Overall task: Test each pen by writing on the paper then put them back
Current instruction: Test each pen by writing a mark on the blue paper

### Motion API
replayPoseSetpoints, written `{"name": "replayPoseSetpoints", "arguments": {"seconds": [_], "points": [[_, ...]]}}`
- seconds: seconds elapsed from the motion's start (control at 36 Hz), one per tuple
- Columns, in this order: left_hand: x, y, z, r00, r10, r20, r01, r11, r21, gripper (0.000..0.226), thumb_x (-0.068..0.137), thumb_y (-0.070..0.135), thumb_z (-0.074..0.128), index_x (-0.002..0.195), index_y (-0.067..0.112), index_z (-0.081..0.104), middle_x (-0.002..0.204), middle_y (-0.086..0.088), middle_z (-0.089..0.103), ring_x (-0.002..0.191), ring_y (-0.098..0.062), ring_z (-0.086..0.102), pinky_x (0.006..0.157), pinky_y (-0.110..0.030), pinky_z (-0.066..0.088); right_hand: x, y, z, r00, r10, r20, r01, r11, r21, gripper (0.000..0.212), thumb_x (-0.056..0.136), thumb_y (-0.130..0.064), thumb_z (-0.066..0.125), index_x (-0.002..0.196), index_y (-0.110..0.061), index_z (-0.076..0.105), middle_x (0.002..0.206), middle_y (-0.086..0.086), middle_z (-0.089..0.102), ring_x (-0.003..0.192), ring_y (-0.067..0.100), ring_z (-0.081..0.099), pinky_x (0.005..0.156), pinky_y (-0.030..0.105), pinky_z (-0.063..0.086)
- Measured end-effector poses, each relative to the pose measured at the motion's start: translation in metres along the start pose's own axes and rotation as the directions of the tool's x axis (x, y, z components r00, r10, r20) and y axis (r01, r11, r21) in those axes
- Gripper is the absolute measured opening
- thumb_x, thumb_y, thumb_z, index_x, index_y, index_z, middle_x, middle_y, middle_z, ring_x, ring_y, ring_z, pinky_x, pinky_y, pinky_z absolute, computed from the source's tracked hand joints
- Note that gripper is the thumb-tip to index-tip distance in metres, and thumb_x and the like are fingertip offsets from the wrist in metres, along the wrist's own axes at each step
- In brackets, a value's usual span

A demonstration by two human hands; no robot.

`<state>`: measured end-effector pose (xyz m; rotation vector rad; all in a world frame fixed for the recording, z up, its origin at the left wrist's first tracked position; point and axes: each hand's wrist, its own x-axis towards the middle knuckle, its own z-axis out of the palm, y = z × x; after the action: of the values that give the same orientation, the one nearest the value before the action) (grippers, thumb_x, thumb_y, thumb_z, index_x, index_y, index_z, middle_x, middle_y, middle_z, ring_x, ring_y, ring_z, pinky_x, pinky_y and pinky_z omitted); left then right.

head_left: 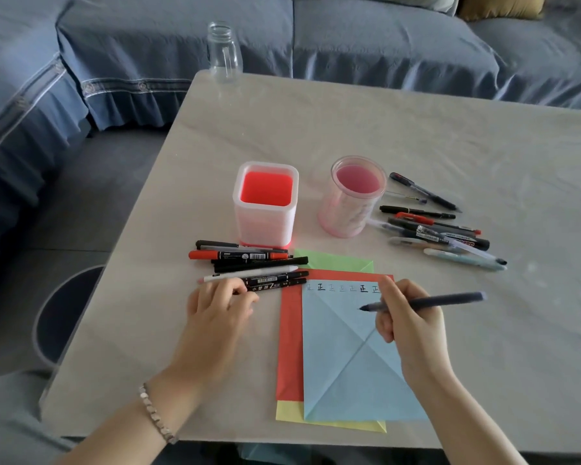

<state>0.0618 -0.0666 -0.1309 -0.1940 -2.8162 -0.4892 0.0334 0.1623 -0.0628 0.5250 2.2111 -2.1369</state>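
A person's right hand (413, 330) grips a slim, matte dark pen (430, 302) in a writing hold. Its tip hangs just above a creased blue paper (342, 364), apparently ready to add the next test mark below the row of inked characters (342, 288) just beyond the fingers (393, 297). The left hand (215, 307) rests on the pale tabletop (416, 129), fingers curled and seemingly pinching the end of a black marker (275, 285), probably the next to try. Just beyond that hand lies a loose pile of markers (249, 260), black, red and white. More pens (443, 229) are scattered well beyond the right hand. Between the piles stand two translucent plastic holders, one square (265, 209) and one round (353, 199), both holding no pens, so putting them back looks still to come. Red (291, 330), yellow (289, 412) and green (336, 260) sheets lie under the blue one, likely shielding the tabletop from ink.
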Motion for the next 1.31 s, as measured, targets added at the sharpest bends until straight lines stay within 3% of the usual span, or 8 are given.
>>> {"name": "replayPoseSetpoints", "arguments": {"seconds": [0.17, 0.28, 0.36, 0.58, 0.72, 0.83, 0.97, 1.31], "points": [[-0.004, 0.02, 0.0, 0.998, 0.064, -0.022, -0.065, 0.996, -0.056, 0.056, 0.067, -0.008, 0.069, 0.116, 0.012, 0.052, 0.117, -0.007, 0.047, 0.108, -0.026, 0.042, 0.095, -0.032, 0.026, 0.004, 0.008, 0.005, 1.0, -0.01, -0.019, 0.01, 0.999, -0.048, 0.031, 0.091, -0.021, 0.054, 0.066, -0.006, 0.047, 0.037, -0.005, 0.039, 0.036, 0.009, 0.033, 0.043, 0.018, 0.032], [-0.007, 0.041, 0.004, 0.943, 0.301, 0.141, -0.281, 0.948, -0.149, 0.033, 0.088, 0.018, 0.044, 0.12, 0.015, 0.054, 0.13, -0.007, 0.053, 0.125, -0.023, 0.041, 0.106, -0.033, 0.026, 0.008, 0.008, 0.014, 0.997, -0.074, -0.027, 0.072, 0.996, -0.048, 0.034, 0.09, -0.022, 0.056, 0.061, -0.006, 0.05, 0.04, 0.0, 0.048, 0.036, 0.012, 0.04, 0.041, 0.017, 0.034], [-0.01, 0.047, 0.012, 0.897, 0.359, 0.258, -0.327, 0.932, -0.157, 0.038, 0.09, 0.032, 0.041, 0.123, 0.019, 0.056, 0.137, -0.006, 0.05, 0.13, -0.021, 0.04, 0.11, -0.034, 0.023, 0.012, 0.009, 0.023, 0.992, -0.121, -0.027, 0.119, 0.991, -0.063, 0.035, 0.087, -0.021, 0.06, 0.057, -0.008, 0.05, 0.041, 0.001, 0.052, 0.036, 0.012, 0.043, 0.043, 0.018, 0.037], [-0.014, 0.046, 0.022, 0.891, 0.35, 0.288, -0.301, 0.932, -0.201, 0.039, 0.088, 0.039, 0.044, 0.121, 0.024, 0.057, 0.138, -0.001, 0.05, 0.131, -0.017, 0.038, 0.11, -0.035, 0.022, 0.019, 0.024, 0.048, 0.973, -0.214, -0.084, 0.203, 0.972, -0.119, 0.04, 0.082, -0.012, 0.066, 0.049, -0.01, 0.045, 0.033, -0.006, 0.044, 0.031, 0.009, 0.04, 0.042, 0.015, 0.04], [-0.013, 0.045, 0.026, 0.909, 0.345, 0.235, -0.297, 0.93, -0.217, 0.039, 0.085, 0.039, 0.045, 0.115, 0.024, 0.065, 0.132, -0.001, 0.056, 0.128, -0.017, 0.039, 0.108, -0.035, 0.025, 0.027, 0.043, 0.058, 0.972, -0.212, -0.097, 0.196, 0.968, -0.159, 0.046, 0.081, -0.008, 0.062, 0.042, -0.021, 0.041, 0.038, -0.007, 0.042, 0.045, 0.02, 0.041, 0.051, 0.028, 0.037], [-0.012, 0.046, 0.025, 0.922, 0.326, 0.208, -0.265, 0.924, -0.275, 0.039, 0.084, 0.037, 0.047, 0.115, 0.022, 0.066, 0.129, -0.005, 0.057, 0.126, -0.019, 0.042, 0.109, -0.034, 0.024, 0.028, 0.05, 0.062, 0.964, -0.235, -0.12, 0.211, 0.959, -0.188, 0.04, 0.079, -0.006, 0.061, 0.047, -0.013, 0.039, 0.045, 0.007, 0.043, 0.049, 0.023, 0.04, 0.052, 0.033, 0.037], [-0.01, 0.045, 0.023, 0.937, 0.287, 0.201, -0.212, 0.921, -0.326, 0.037, 0.082, 0.037, 0.051, 0.11, 0.018, 0.069, 0.125, -0.004, 0.061, 0.124, -0.016, 0.043, 0.11, -0.027, 0.02, 0.028, 0.053, 0.064, 0.947, -0.292, -0.131, 0.247, 0.927, -0.284, 0.037, 0.079, -0.005, 0.06, 0.048, -0.008, 0.041, 0.044, 0.001, 0.041, 0.046, 0.009, 0.036, 0.051, 0.027, 0.035], [-0.01, 0.045, 0.021, 0.933, 0.273, 0.236, -0.18, 0.918, -0.353, 0.037, 0.082, 0.036, 0.053, 0.11, 0.017, 0.069, 0.126, -0.003, 0.06, 0.124, -0.015, 0.043, 0.11, -0.027, 0.021, 0.031, 0.059, 0.065, 0.932, -0.345, -0.11, 0.297, 0.902, -0.313, 0.044, 0.078, -0.003, 0.061, 0.045, -0.019, 0.036, 0.04, -0.006, 0.039, 0.044, 0.007, 0.037, 0.046, 0.016, 0.031]]}}
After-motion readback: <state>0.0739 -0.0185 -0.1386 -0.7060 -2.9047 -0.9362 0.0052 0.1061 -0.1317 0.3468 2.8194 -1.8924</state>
